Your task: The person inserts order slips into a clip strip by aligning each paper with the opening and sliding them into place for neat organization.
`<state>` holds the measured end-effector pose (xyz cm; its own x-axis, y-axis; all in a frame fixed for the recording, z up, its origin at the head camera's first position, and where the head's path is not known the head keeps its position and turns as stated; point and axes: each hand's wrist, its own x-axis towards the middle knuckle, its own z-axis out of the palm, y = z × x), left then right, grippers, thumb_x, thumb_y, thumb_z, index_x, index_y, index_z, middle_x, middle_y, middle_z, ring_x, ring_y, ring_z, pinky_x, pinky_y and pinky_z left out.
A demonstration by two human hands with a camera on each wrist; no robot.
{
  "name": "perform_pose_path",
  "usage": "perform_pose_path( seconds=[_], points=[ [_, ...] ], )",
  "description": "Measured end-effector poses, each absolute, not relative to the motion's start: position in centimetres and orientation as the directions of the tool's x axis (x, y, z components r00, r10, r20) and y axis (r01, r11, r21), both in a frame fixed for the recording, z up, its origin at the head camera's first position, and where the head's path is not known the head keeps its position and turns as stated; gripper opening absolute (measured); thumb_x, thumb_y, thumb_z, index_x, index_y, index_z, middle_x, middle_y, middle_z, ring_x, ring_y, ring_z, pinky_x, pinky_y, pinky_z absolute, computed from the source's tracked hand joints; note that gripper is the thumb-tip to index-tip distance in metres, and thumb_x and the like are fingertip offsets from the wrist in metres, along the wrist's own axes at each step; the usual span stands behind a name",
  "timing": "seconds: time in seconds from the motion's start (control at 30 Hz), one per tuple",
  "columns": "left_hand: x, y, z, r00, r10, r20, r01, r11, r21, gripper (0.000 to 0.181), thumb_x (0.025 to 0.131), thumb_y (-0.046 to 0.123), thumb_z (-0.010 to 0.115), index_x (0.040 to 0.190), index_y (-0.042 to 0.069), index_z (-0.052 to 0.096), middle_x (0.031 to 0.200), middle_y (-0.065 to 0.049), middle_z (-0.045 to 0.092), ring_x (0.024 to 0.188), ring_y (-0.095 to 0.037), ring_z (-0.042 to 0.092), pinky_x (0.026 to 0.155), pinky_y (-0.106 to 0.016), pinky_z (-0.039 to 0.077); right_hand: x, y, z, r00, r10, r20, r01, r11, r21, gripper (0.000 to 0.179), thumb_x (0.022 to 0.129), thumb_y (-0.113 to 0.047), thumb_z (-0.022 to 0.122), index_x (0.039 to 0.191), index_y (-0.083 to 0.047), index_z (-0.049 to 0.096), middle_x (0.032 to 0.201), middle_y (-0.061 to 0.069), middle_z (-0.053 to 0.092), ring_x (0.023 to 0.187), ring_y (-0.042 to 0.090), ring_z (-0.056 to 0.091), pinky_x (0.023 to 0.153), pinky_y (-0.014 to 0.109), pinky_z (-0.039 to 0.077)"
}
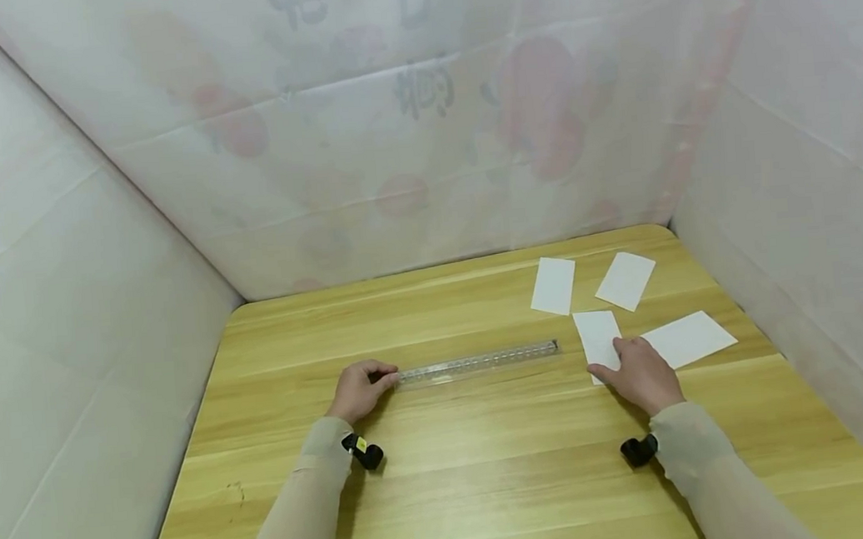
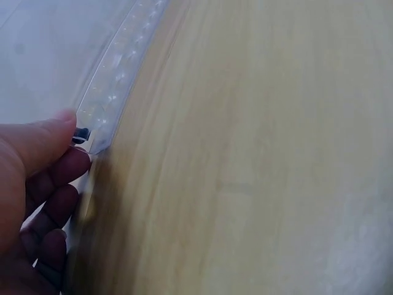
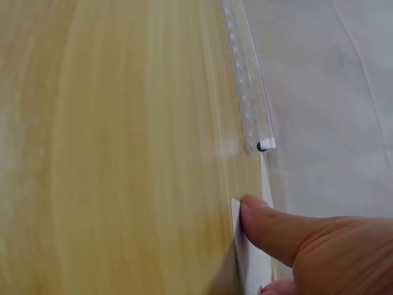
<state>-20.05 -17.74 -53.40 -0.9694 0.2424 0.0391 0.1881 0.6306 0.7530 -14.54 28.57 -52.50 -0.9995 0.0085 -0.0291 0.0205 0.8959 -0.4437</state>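
Observation:
A long clear plastic strip with a row of small bumps lies across the middle of the table. My left hand pinches its left end between thumb and index finger; in the left wrist view a small dark piece shows at that end. To the right of the strip, my right hand grips a white card. The thumb presses on the card's near edge in the right wrist view, where the card looks slightly tilted. The other fingers are mostly hidden there.
Behind the gripped card lie two more white cards, one left and one right. Another white card lies beyond my right hand, partly covered by it. Pale fabric walls enclose the wooden table at the back and sides.

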Motion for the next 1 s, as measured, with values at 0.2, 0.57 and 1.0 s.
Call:
perform_pose_path(
  seconds=[0.2, 0.57, 1.0],
  points=[
    [-20.14, -17.61, -53.24, -0.973, 0.230, 0.026, 0.171, 0.635, 0.754, 0.008, 0.083, 0.024, 0.068, 0.090, 0.021, 0.071, 0.089, 0.010, 0.065, 0.084, -0.009, 0.058, 0.076, -0.032, 0.048, -14.59, 29.06, -52.59, -1.000, 0.008, -0.009, 0.011, 0.885, -0.465, 0.076, 0.084, -0.045, 0.062, 0.128, 0.014, 0.042, 0.117, 0.033, 0.046, 0.105, 0.045, 0.041, 0.085, 0.057, 0.036],
    [-20.18, -17.60, -53.34, -0.975, 0.221, -0.008, 0.138, 0.637, 0.759, 0.009, 0.083, 0.028, 0.068, 0.089, 0.022, 0.070, 0.089, 0.010, 0.064, 0.084, -0.010, 0.058, 0.075, -0.031, 0.048, -14.74, 29.43, -52.85, -0.999, 0.037, 0.028, 0.019, 0.871, -0.491, 0.054, 0.084, -0.036, 0.066, 0.118, 0.005, 0.056, 0.103, 0.023, 0.048, 0.090, 0.035, 0.046, 0.074, 0.051, 0.041],
    [-20.04, -17.61, -53.39, -0.975, 0.221, -0.012, 0.134, 0.633, 0.763, 0.009, 0.082, 0.029, 0.068, 0.089, 0.023, 0.070, 0.089, 0.010, 0.064, 0.085, -0.010, 0.058, 0.077, -0.033, 0.048, -14.47, 29.49, -53.31, -0.999, -0.003, -0.032, 0.013, 0.886, -0.464, 0.085, 0.083, -0.051, 0.060, 0.134, 0.011, 0.035, 0.115, 0.031, 0.044, 0.101, 0.040, 0.042, 0.081, 0.055, 0.038]
  ],
)
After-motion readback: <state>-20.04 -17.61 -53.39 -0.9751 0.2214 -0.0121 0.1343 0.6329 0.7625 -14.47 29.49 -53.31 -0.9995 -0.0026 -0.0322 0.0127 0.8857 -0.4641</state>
